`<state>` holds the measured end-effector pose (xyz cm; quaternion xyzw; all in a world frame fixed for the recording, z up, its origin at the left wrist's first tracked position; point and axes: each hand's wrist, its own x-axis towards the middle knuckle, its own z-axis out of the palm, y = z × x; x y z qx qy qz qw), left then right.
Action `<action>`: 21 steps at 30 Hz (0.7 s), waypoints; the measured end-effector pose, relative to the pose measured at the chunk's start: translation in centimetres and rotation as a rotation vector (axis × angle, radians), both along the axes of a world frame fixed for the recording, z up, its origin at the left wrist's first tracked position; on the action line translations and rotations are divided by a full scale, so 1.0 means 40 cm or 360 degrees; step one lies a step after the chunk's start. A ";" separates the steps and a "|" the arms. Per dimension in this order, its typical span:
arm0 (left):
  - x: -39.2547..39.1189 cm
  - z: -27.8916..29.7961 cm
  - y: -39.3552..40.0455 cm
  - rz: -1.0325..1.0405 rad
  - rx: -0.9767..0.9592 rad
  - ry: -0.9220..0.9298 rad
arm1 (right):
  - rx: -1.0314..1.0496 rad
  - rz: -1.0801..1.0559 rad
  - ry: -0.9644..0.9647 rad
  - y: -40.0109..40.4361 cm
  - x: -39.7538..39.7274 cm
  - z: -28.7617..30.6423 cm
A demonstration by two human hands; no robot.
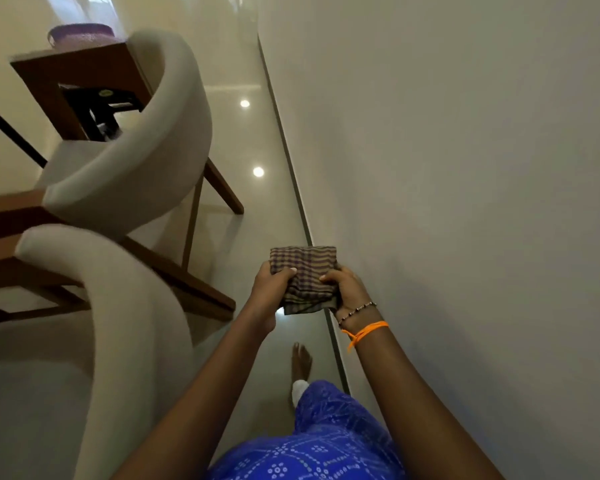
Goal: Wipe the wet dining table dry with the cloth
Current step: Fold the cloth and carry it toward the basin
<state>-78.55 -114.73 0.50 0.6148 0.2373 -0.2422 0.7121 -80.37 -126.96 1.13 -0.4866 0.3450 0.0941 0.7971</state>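
Note:
A folded checked cloth (303, 271), brown and purple, is held in front of me over the floor. My left hand (269, 289) grips its left edge, thumb on top. My right hand (347, 289) grips its right edge; that wrist wears a bead bracelet and an orange thread. The dining table (80, 64) with a brown wooden top stands at the upper left, well apart from my hands and partly hidden by a chair. Whether its top is wet cannot be made out.
Two cream curved-back chairs (142, 161) (129, 327) with wooden legs stand at the left. A purple bowl (80, 34) sits on the table's far end. A plain wall (465, 168) runs along the right. A glossy tiled floor (257, 209) forms a narrow passage ahead; my bare foot (301, 362) is on it.

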 end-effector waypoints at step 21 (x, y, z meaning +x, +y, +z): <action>1.160 0.040 0.070 0.0413 -0.0002 -0.0117 | -0.0022 0.0355 -0.0143 0.076 1.214 0.016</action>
